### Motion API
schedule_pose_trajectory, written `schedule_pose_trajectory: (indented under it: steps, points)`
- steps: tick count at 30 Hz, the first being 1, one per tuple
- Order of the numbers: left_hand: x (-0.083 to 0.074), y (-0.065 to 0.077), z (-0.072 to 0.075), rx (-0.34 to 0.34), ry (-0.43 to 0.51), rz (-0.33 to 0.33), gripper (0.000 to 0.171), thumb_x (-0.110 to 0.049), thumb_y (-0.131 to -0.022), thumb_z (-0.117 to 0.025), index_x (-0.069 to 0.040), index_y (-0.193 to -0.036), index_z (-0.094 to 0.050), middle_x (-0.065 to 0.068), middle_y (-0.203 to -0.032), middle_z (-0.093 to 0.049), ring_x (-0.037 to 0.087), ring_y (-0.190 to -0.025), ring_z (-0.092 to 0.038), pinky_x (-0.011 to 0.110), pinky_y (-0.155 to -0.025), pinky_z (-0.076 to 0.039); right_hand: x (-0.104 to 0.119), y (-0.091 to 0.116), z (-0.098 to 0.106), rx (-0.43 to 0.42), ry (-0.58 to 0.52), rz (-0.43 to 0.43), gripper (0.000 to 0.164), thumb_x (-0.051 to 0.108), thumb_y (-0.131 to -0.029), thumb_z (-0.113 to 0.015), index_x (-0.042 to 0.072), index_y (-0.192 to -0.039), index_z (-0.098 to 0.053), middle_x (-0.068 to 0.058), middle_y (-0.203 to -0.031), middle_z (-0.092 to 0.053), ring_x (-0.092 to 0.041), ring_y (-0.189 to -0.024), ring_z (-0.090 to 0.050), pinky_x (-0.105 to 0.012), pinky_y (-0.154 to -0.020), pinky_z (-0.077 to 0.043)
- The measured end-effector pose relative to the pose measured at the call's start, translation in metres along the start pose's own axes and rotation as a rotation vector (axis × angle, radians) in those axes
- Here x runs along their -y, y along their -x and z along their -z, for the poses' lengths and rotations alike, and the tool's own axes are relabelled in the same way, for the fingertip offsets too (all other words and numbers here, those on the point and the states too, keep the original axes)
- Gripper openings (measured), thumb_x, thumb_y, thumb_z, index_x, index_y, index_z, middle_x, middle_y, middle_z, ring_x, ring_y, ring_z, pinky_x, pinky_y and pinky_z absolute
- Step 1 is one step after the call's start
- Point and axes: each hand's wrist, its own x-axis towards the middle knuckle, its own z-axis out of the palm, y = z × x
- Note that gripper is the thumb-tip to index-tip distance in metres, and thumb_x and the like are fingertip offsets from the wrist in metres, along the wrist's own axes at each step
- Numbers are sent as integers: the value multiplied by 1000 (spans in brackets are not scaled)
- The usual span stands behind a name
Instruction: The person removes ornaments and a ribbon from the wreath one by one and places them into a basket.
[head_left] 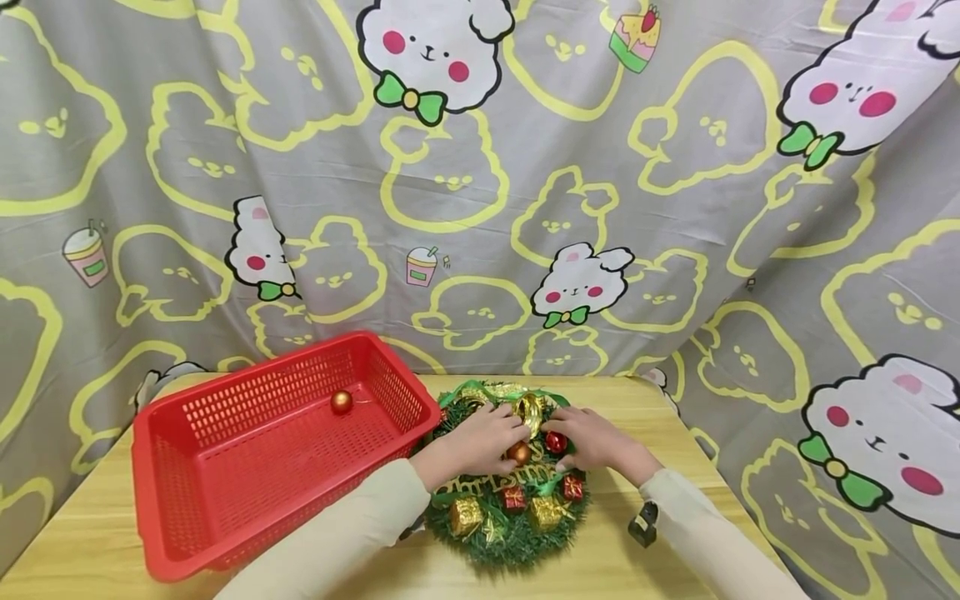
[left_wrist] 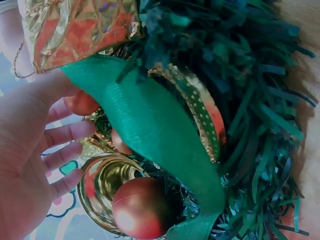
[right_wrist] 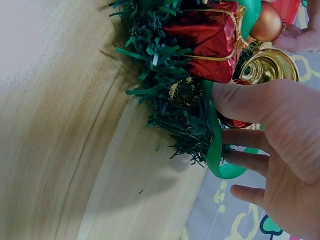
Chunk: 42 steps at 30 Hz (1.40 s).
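A green tinsel wreath lies on the table under both hands, carrying gold and red gift-box ornaments, gold lettering, a green ribbon and gold bells. My left hand reaches over its left side and pinches a small copper ball between thumb and fingers. The left thumb tip is hidden behind the ribbon. On the right side my right hand spreads thumb and fingers around a shiny red ball. That thumb lies against the ribbon beside a red gift box.
A red perforated plastic basket stands left of the wreath, with one loose copper ball inside. A small black object shows beside the right sleeve. Behind the wooden table hangs a grey patterned curtain.
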Motion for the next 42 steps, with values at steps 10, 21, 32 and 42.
schedule_pose_trajectory:
  steps: [10,21,32,42]
  points:
    - [2,-2,2,7,5,2,36,-47,-94,-70,-24,-121,-62,-9,-114,-68,13,-107,-56,36,-95,-50,0,-2,4,1,4,-3,66,36,-80,-85,7,-136,-63,-13,-132,-62,-34,-123,-59,-58,-102,-47]
    - [0,0,4,7,58,2,35,-44,-94,-70,-22,-120,-62,-8,-113,-68,13,-105,-56,35,-94,-49,2,1,3,10,-4,-9,65,35,-81,-85,8,-136,-63,-12,-130,-62,-34,-122,-59,-59,-102,-46]
    - [2,6,12,-23,65,11,39,-44,-92,-71,-21,-122,-61,-7,-114,-67,13,-104,-55,36,-93,-49,2,1,2,17,-6,-12,64,35,-81,-85,9,-136,-63,-12,-132,-61,-34,-124,-58,-59,-103,-46]
    - [8,17,24,-121,43,2,33,-43,-91,-73,-21,-113,-61,-7,-109,-67,14,-97,-55,33,-84,-47,3,4,2,-9,18,9,64,35,-82,-84,10,-136,-63,-14,-134,-61,-35,-125,-58,-59,-103,-46]
